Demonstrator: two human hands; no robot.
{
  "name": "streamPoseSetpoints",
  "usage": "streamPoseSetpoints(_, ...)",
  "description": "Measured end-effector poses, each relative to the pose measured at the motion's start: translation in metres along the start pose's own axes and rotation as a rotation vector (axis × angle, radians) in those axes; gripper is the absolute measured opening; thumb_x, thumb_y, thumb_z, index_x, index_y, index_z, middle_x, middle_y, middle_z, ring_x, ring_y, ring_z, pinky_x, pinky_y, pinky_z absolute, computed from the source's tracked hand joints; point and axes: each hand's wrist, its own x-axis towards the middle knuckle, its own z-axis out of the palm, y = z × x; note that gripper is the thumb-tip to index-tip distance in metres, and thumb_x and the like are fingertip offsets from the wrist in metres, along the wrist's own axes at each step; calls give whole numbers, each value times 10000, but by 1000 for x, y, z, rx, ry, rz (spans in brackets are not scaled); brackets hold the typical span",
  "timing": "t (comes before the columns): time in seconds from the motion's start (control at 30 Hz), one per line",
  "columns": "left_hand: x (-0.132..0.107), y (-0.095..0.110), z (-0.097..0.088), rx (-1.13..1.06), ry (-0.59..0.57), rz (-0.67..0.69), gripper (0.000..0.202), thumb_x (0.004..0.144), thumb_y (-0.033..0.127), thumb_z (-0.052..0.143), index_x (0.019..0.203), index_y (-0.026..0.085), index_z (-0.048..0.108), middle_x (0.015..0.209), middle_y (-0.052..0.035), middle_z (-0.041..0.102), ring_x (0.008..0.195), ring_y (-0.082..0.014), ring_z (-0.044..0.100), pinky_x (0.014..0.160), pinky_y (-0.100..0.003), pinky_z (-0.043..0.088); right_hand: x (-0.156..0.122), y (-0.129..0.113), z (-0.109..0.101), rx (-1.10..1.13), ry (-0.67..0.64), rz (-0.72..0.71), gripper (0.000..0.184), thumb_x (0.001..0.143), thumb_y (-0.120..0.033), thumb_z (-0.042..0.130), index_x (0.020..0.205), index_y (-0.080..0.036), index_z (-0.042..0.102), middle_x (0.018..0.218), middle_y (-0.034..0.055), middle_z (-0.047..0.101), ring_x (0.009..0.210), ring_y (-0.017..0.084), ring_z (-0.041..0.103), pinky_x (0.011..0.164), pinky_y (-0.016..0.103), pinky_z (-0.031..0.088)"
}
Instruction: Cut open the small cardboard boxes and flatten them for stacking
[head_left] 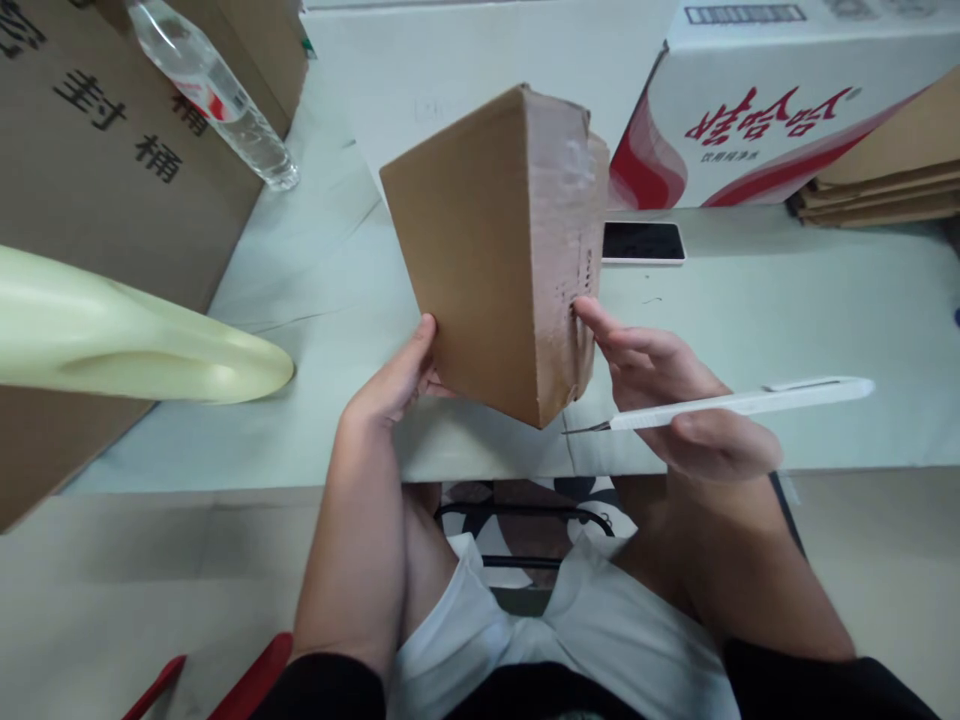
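Observation:
A brown cardboard box (472,260), tilted up off the table, has clear tape and some dark print along its narrow side. My left hand (397,375) grips its lower left edge, thumb on the near face and the other fingers mostly hidden behind it. In my right hand (675,400) is a slim white craft knife (750,401), held under the thumb with its thin dark blade pointing left near the box's bottom corner. The fingertips of that same hand touch the box's taped side.
A phone (643,242) lies behind the box on the pale table (787,330). White cartons (772,120) stand along the back, with folded cardboard (885,195) at right. To the left are a water bottle (217,95), a large brown carton (112,200) and a pale yellow object (142,335).

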Motion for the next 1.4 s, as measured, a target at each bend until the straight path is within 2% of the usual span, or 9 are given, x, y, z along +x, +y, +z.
streamPoseSetpoints(0.33, -14, 24, 19, 274, -327, -426, 614, 813, 733, 643, 860, 142, 801, 924, -177, 819, 614, -227, 720, 489, -276, 426, -28, -59, 27, -128, 197, 62, 344, 984, -422, 532, 1226, -310, 749, 1550, 13, 648, 1577, 347, 449, 1342, 575, 303)
streamPoseSetpoints(0.43, -10, 24, 14, 377, 103, -266, 360, 833, 488, 656, 811, 139, 744, 857, -140, 801, 648, -213, 719, 530, -272, 474, -27, -61, 21, -331, -6, -5, 375, 994, -394, 537, 1301, -279, 718, 1579, 51, 621, 1582, 345, 444, 1338, 588, 288)
streamPoseSetpoints(0.57, 3, 8, -4, 271, 556, 202, 471, 909, 607, 603, 1187, 230, 656, 1307, -103, 731, 1218, -284, 704, 784, -331, 610, -18, -57, 18, -551, -389, -130, 483, 950, -378, 543, 1390, -229, 673, 1635, 117, 549, 1603, 320, 417, 1315, 574, 319)
streamPoseSetpoints(0.7, 16, -4, -16, 174, 483, 755, 716, 860, 813, 638, 1415, 370, 551, 1549, -60, 587, 1482, -323, 533, 1136, -479, 533, -13, -58, 30, -625, -532, -56, 490, 927, -383, 555, 1377, -239, 684, 1627, 102, 565, 1610, 302, 408, 1316, 551, 310)
streamPoseSetpoints(0.83, 20, -2, -10, 327, 398, 895, 674, 895, 782, 637, 1438, 391, 553, 1436, -69, 624, 1328, -309, 636, 1090, -467, 555, -16, -61, 33, -577, -509, -79, 471, 938, -408, 567, 1367, -250, 679, 1567, 85, 630, 1585, 305, 448, 1301, 525, 338)
streamPoseSetpoints(1.0, 12, 5, 16, 508, 363, 933, 541, 922, 706, 652, 1300, 319, 671, 1190, -79, 619, 1118, -267, 637, 971, -424, 590, -18, -63, 23, -325, -307, -186, 356, 1010, -458, 499, 1215, -255, 708, 1108, 75, 806, 1078, 265, 768, 939, 405, 601)
streamPoseSetpoints(1.1, 6, 5, 35, 568, 300, 959, 596, 940, 727, 592, 1348, 297, 659, 1167, -91, 575, 1141, -271, 577, 1059, -470, 550, -20, -59, 22, -259, 46, -48, 376, 1042, -556, 477, 1041, -274, 726, 865, 47, 734, 772, 218, 695, 663, 354, 540)
streamPoseSetpoints(1.2, 3, 3, 52, 615, 234, 957, 623, 972, 711, 534, 1402, 271, 636, 1186, -97, 521, 1128, -263, 535, 1049, -471, 544, -17, -49, 26, -241, 319, 29, 468, 999, -677, 547, 942, -261, 753, 738, 22, 661, 677, 180, 611, 596, 316, 468)
streamPoseSetpoints(1.4, -5, 4, 66, 650, 175, 1027, 524, 1027, 562, 502, 1458, 282, 605, 1340, -126, 483, 1281, -291, 486, 1001, -442, 562, -3, -39, 34, -182, 368, 83, 423, 977, -649, 624, 1060, -249, 733, 821, 7, 745, 672, 150, 684, 624, 290, 558)
